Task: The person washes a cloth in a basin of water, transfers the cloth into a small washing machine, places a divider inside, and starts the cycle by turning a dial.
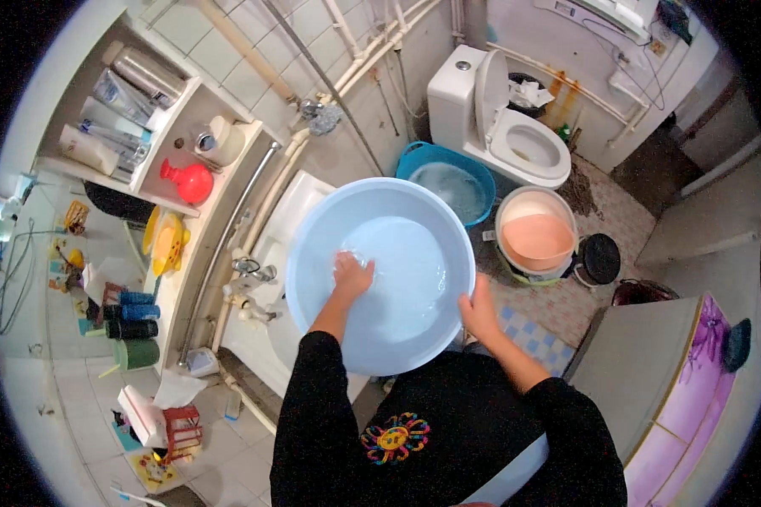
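Shows no readable text, numbers or signs.
Too small or blurred to make out any lettering on the tubes [125,95] in the wall shelf [167,135], the dark blue bottle [134,312], the white appliance [609,12] at upper right, or the small white tag [489,236] beside the bucket [516,269].

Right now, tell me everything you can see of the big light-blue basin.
The basin is round, wide and pale blue, with a smooth, plastic-looking wall and a slim rim. Its mouth faces up, and clear, rippled water shows inside. It sits in front of the person, overlapping the white sink in view; what supports it underneath is hidden. The right hand grips the rim's right side, while the left hand reaches inside, toward the left.
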The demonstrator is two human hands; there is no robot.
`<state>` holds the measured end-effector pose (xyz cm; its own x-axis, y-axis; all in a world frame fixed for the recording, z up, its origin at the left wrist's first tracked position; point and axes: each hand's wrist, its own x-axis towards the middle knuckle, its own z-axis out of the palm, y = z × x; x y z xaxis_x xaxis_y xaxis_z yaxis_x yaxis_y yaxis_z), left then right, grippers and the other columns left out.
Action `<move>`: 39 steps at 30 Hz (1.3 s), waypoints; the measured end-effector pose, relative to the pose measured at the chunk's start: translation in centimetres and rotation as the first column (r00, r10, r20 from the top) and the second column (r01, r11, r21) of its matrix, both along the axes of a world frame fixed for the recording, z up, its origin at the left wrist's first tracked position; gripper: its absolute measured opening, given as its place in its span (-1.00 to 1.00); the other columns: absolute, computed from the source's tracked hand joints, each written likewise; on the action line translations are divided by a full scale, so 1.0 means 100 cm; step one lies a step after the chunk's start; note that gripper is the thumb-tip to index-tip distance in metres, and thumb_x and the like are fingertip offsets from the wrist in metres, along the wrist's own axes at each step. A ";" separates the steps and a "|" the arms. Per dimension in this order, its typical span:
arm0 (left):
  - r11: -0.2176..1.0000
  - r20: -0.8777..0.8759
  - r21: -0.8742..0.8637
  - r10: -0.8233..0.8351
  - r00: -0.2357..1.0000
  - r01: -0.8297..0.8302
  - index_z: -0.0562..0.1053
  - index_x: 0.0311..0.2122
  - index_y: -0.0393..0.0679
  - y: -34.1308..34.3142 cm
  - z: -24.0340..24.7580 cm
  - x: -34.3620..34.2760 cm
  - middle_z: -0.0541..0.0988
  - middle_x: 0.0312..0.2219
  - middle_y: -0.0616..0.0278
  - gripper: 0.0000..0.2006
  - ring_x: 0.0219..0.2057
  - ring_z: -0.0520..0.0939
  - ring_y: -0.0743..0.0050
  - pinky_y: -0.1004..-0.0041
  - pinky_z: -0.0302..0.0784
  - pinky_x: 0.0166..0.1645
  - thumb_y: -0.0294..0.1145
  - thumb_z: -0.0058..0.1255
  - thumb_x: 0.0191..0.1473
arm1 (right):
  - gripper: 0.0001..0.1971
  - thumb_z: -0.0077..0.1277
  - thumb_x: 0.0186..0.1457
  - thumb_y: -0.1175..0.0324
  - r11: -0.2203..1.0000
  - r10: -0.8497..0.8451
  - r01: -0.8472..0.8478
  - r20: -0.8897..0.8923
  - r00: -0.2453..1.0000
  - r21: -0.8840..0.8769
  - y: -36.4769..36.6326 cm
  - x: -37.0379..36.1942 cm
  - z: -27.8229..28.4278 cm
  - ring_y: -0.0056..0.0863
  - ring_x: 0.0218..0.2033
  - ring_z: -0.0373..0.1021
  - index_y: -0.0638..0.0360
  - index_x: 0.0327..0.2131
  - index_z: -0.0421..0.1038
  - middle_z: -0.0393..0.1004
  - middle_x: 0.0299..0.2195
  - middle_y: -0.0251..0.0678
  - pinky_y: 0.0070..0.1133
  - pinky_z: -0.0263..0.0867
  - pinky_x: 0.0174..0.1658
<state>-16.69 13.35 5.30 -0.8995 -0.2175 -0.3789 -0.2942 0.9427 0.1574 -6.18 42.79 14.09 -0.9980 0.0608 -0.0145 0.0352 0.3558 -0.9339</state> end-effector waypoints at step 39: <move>0.704 0.409 0.621 -0.666 0.624 0.344 0.00 0.18 -0.02 -0.009 0.019 0.028 0.09 0.15 0.12 -0.37 0.11 0.15 -0.14 0.07 0.07 0.16 0.00 -0.21 0.05 | -0.70 -0.20 -0.05 0.46 0.995 -0.060 0.065 -0.063 0.996 0.077 0.017 -0.004 -0.022 -0.29 -0.31 0.26 0.36 -0.19 0.15 0.26 -0.34 -0.09 -0.45 0.21 -0.21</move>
<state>-13.84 12.43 7.25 -0.3702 0.5396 -0.7561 0.0305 0.8206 0.5707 -6.53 44.51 11.86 -0.9911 0.1216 0.0536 0.0036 0.4275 -0.9040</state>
